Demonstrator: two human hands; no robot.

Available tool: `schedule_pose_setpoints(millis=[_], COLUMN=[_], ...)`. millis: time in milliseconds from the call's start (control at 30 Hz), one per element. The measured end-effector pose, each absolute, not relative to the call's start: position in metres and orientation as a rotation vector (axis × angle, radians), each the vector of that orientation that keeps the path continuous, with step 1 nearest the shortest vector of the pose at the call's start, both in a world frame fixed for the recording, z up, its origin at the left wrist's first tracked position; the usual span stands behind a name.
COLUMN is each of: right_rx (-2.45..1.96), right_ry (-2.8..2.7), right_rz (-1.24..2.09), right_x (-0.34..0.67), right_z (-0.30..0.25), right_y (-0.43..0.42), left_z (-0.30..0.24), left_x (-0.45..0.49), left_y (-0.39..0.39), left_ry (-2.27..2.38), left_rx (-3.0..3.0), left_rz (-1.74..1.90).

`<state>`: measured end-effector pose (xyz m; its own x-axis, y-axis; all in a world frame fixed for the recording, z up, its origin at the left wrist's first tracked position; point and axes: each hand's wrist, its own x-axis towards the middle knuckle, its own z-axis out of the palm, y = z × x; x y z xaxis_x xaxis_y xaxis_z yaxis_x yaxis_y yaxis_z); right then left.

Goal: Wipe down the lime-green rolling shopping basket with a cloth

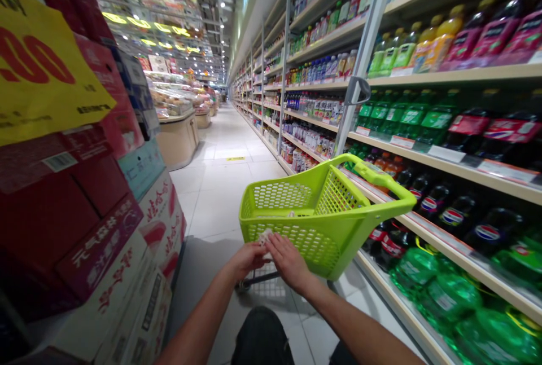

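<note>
A lime-green plastic shopping cart (296,235) with perforated walls stands crosswise in front of my knees, its handle end toward the shelves on the right. At its lower near corner, my left hand (249,259) pinches a crumpled white tissue (265,237). My right hand (288,258) meets it from the other side, its fingers close together and bent over the same tissue against the cart wall. Part of the tissue is hidden under the fingers. Something small and pale lies in the basket, too small to name.
Shelves (449,165) of bottled drinks run along the right, with large green bottles (449,291) at the bottom. Stacked drink cartons (97,275) and a yellow price sign (46,66) crowd the left. A tiled aisle (220,179) leads away past round display counters (175,139).
</note>
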<state>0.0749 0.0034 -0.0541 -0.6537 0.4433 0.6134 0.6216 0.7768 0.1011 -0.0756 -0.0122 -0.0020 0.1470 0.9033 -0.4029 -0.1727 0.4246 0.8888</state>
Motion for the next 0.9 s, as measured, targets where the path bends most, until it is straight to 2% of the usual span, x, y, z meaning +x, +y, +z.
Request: schedule_pose_setpoints(millis=[267,533,633,833,900], right_rx=[-0.668,-0.729,-0.643,-0.572,-0.573], right_ry=[-2.494,-2.260,-2.330,-2.390,-2.398], right_rz=[-0.423,-0.573,-0.569,-0.523,-0.518], right_x=[0.065,0.036,0.023,0.053,0.066], right_z=[-0.040,0.016,-0.010,-0.135,-0.142], right_y=[0.011,0.055,0.066,0.047,0.038], left_z=[-0.006,-0.020,-0.027,-0.026,-0.020], left_x=[-0.094,-0.104,-0.103,-0.106,-0.108], left_y=[-0.012,-0.007,-0.014,-0.031,-0.026], left_ry=[1.133,1.554,1.679,1.885,1.941], left_rx=[0.709,0.718,0.753,0.908,0.989], left_rz=[0.935,1.194,1.170,1.077,1.071])
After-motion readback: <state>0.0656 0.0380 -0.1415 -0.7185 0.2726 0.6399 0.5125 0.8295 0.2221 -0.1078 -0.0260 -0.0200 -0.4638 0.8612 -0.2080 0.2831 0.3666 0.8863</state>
